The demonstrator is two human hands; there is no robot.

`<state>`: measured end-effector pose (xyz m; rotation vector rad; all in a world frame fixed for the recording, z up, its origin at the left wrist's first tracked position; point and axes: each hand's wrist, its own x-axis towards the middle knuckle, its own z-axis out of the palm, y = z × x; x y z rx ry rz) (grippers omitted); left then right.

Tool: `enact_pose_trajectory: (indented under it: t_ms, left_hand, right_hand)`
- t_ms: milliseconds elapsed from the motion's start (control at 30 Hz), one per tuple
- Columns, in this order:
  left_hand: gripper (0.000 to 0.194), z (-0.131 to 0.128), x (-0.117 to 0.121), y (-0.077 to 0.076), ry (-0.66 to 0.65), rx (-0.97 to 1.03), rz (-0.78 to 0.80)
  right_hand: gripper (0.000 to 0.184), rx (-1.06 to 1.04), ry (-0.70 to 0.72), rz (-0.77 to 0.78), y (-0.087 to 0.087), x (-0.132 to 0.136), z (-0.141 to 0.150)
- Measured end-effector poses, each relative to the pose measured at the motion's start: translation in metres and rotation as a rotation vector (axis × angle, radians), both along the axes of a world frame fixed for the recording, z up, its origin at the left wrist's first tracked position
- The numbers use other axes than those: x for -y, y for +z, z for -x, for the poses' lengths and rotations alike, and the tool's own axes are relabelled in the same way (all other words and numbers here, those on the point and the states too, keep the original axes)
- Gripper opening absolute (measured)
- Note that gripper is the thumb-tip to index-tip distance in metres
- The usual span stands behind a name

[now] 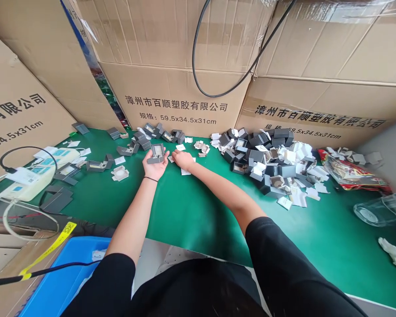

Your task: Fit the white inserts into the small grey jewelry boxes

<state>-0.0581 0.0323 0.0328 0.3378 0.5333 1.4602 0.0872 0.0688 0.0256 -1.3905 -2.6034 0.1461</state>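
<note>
My left hand (154, 165) lies palm up on the green mat (191, 211) and holds a small grey open box (157, 153) in its fingers. My right hand (182, 159) rests just to the right of it, knuckles up, fingers curled down onto a white paper card (185, 171) on the mat. Whether it grips the card is hidden. More small grey boxes (152, 133) lie in a loose group just beyond both hands.
A large heap of grey boxes and white inserts (273, 160) lies at the right. Cardboard cartons (171, 92) wall the back. A power strip (36, 174) with cables sits left, a blue bin (62, 277) near left, a snack bag (350, 174) and clear container (379, 211) far right.
</note>
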Motion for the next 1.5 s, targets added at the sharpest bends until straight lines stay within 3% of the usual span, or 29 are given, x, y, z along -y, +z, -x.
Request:
enact_pose_trajectory:
  t_ms: [133, 333, 567, 733, 867, 1033, 1167, 1367, 1500]
  left_hand:
    - [0.037, -0.015, 0.011, 0.001, -0.097, -0.012, 0.008]
    - [0.037, -0.042, 0.022, -0.004, -0.059, 0.038, 0.001]
    - [0.04, -0.042, 0.018, -0.004, -0.053, 0.012, -0.01]
    - [0.038, -0.043, 0.012, -0.007, -0.098, 0.053, -0.013]
    - [0.039, -0.038, 0.015, -0.007, -0.091, 0.119, -0.019]
    - [0.04, -0.04, 0.032, -0.004, -0.163, 0.099, -0.014]
    - [0.038, -0.066, 0.038, -0.004, -0.277, 0.024, 0.017]
    - [0.036, -0.116, 0.02, -0.004, -0.367, -0.123, -0.095]
    - [0.035, -0.122, 0.014, -0.009, -0.4, -0.217, -0.135]
  right_hand:
    - [0.033, -0.031, 0.03, 0.03, 0.002, 0.0, -0.012]
    - [0.026, -0.072, 0.016, 0.072, 0.003, 0.003, -0.009]
    - [0.014, -0.182, 0.06, 0.129, 0.01, -0.013, -0.013]
    - [0.013, -0.363, 0.001, 0.22, 0.005, -0.017, -0.009]
    - [0.015, -0.629, -0.087, 0.325, 0.005, -0.016, -0.008]
    - [0.023, -1.051, -0.203, 0.513, 0.01, -0.001, -0.043]
    - [0.015, -1.335, -0.254, 0.693, 0.005, 0.029, -0.092]
    - [0.007, -1.52, -0.345, 0.897, -0.004, 0.056, -0.13]
    - [0.02, -1.578, -0.331, 0.883, -0.012, 0.055, -0.134]
